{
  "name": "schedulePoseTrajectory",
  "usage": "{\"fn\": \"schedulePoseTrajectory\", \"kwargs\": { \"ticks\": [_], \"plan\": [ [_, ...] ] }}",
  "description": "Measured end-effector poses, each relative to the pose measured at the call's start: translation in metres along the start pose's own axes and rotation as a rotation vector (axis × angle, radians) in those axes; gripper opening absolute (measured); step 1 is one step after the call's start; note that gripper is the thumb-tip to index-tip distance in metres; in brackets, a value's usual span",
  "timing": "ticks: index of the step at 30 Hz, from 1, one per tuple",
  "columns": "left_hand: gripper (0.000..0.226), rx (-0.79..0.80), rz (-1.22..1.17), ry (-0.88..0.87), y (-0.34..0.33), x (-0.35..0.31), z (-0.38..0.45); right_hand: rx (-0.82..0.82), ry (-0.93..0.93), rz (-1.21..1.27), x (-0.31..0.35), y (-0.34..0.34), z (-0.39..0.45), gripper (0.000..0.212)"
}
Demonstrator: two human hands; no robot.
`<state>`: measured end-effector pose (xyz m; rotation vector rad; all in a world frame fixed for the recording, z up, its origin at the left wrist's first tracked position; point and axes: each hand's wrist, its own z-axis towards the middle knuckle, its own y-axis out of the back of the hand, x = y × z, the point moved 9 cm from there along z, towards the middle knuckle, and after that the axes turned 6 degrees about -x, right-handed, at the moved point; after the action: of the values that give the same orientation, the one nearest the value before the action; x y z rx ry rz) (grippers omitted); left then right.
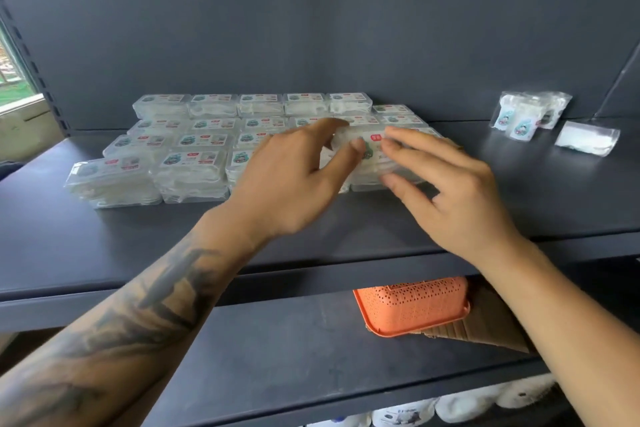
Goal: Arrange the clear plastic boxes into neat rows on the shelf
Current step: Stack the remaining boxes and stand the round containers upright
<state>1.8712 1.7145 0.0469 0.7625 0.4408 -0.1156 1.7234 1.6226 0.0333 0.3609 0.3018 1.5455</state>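
Observation:
Several clear plastic boxes (194, 170) with colourful labels stand in stacked rows on the dark grey shelf (311, 239), left of centre. At the block's front right corner one clear box (372, 149) sits slightly tilted on top of the stack. My left hand (294, 180) pinches its left end between thumb and index finger. My right hand (453, 194) holds its right end, fingers laid over the top and thumb at the front edge. Both hands cover much of this box and the boxes under it.
At the shelf's back right stand small clear packets (530, 113), with a flat white packet (587, 139) beside them. An orange perforated basket (412, 305) and cardboard (485, 326) lie on the lower shelf. White bottles (464, 406) stand below. A slotted upright (29, 62) bounds the left side.

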Motion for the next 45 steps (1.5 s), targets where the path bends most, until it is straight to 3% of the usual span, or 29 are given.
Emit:
{"fn": "schedulePoseTrajectory", "kwargs": {
  "ticks": [4,8,12,17,26,33,40,45],
  "plan": [
    [0.071,0.099,0.131,0.045,-0.019,0.016,0.024,0.052,-0.09,-0.06,-0.046,0.001,0.026,0.032],
    [0.081,0.258,0.421,0.034,-0.041,0.032,0.031,0.234,-0.308,-0.205,-0.114,-0.017,0.056,0.03],
    [0.082,0.345,0.437,0.04,-0.055,0.044,0.027,0.368,-0.438,-0.322,-0.165,-0.042,0.068,0.03],
    [0.078,0.318,0.482,0.007,-0.061,0.045,0.027,0.408,-0.57,-0.327,-0.207,-0.064,0.065,0.031],
    [0.074,0.26,0.48,-0.019,-0.061,0.047,0.028,0.458,-0.656,-0.22,-0.225,-0.085,0.065,0.031],
    [0.071,0.264,0.507,-0.031,-0.062,0.047,0.027,0.615,-0.726,-0.222,-0.23,-0.102,0.055,0.052],
    [0.072,0.283,0.516,-0.022,-0.062,0.045,0.029,0.7,-0.732,-0.275,-0.22,-0.1,0.06,0.057],
    [0.074,0.21,0.565,-0.072,-0.044,0.034,0.031,0.614,-0.608,-0.224,-0.174,-0.088,0.077,0.059]
  ]
}}
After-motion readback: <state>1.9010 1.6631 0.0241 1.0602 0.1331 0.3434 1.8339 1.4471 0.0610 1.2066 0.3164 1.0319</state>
